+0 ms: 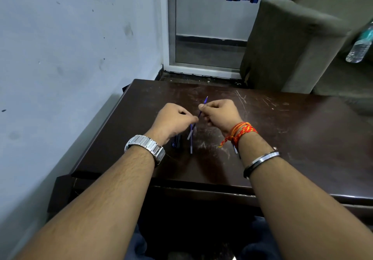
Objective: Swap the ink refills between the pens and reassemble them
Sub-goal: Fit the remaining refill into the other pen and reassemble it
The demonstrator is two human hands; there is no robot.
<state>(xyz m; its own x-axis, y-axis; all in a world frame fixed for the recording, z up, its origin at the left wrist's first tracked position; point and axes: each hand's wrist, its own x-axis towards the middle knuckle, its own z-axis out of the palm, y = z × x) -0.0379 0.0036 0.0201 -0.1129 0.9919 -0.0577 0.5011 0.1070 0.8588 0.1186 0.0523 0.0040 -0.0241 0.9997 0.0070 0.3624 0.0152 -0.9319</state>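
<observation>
**Ink refill** (200, 114): thin and blue, held in the air just above the middle of the worktop (282, 138). Its long axis slants, with the pointed tip up and away to the right and the tail down toward the person's left.

**Hands:** The right hand (220, 112) pinches the upper stretch just below the tip. The left hand (173, 118) pinches lower down with its fingers curled. The two grips almost meet, and a short length of refill shows between them. A pale length runs on below the left grip. Whether it is the same refill or a sleeve around it cannot be told.

**Loose parts on the worktop:**
- A slender pale part (191, 147) lies directly beneath the hands, with its long axis pointing toward the person.
- A dark blue pen part (177, 142) lies just left of it, partly behind the left wrist.
- A third small part (235, 149) is mostly hidden under the right wrist.

**Judgement:** The left hand is nearer both left-side parts. Mating the refill with a barrel will probably mean lining up the two long axes, which now stand at an angle to each other.

**Room:** The wall (70, 57) runs close along the worktop's left edge. Bare, scratched surface lies open to the right and beyond the hands. The near edge is well back, under the forearms.
</observation>
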